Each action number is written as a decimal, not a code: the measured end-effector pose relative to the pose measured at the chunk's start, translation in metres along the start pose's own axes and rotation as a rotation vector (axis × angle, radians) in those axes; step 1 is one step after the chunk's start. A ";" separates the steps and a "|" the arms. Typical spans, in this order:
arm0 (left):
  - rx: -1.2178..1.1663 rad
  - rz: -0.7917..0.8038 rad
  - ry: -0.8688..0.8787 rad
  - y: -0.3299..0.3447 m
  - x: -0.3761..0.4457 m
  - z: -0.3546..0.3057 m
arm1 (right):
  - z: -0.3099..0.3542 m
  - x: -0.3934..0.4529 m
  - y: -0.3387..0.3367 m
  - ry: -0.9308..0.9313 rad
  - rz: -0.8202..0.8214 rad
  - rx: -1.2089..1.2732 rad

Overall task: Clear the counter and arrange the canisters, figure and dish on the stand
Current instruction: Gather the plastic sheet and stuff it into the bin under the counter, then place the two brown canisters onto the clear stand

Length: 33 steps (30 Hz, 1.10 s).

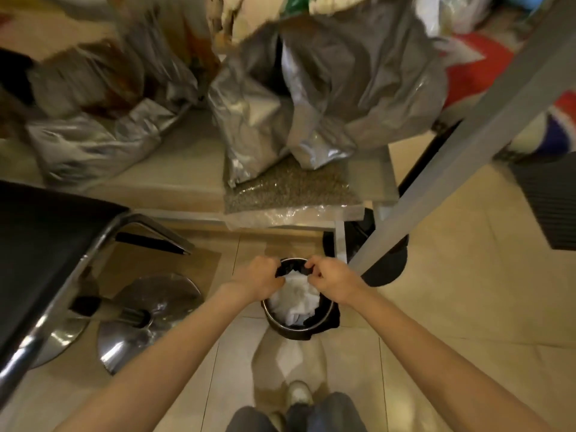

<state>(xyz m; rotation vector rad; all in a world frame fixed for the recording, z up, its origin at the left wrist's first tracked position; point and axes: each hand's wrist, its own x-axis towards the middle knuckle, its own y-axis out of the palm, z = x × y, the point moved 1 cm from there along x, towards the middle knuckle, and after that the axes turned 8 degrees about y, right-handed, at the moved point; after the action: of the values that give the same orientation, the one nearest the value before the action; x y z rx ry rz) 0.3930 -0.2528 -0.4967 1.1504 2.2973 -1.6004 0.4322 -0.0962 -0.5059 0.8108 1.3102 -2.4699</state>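
Observation:
A small round bin (pixel 324 321) with a metal rim and a black liner stands on the tiled floor right below me. White crumpled paper (pixel 296 296) fills it. My left hand (pixel 257 277) is closed on the black liner at the bin's far left rim. My right hand (pixel 332 280) is closed on the liner at the far right rim. The two hands are a short gap apart above the paper. No canisters, figure, dish or stand show in this view.
A low grey shelf (pixel 187 179) beyond the bin holds silver foil bags (pixel 258 120) and a clear pack of granules (pixel 290 185). A black bar stool (pixel 46 244) with chrome base (pixel 149 313) stands left. A grey table leg (pixel 461 151) slants at the right.

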 end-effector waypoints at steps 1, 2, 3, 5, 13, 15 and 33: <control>0.027 -0.012 0.007 -0.020 -0.014 -0.012 | 0.013 -0.016 -0.018 -0.010 0.002 -0.006; 0.061 -0.026 0.015 -0.041 -0.030 -0.025 | 0.026 -0.032 -0.036 -0.022 -0.004 -0.012; 0.096 -0.046 0.029 -0.062 -0.044 -0.037 | 0.039 -0.049 -0.055 -0.035 -0.016 -0.023; 0.133 -0.098 0.065 -0.103 -0.073 -0.059 | 0.064 -0.082 -0.090 -0.072 -0.054 -0.050; 0.226 -0.268 0.186 -0.259 -0.186 -0.132 | 0.164 -0.202 -0.213 -0.215 -0.183 -0.091; 0.243 -0.298 0.199 -0.291 -0.209 -0.146 | 0.185 -0.224 -0.238 -0.276 -0.223 -0.100; 0.204 -0.790 0.100 -0.473 -0.266 -0.144 | 0.318 -0.233 -0.369 -0.486 -0.580 -0.121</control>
<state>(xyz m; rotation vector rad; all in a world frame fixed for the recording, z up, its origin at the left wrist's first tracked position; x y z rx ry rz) 0.3255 -0.3412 0.0536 0.3255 2.9162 -2.0759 0.3444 -0.1570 0.0238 -0.2426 1.6290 -2.6978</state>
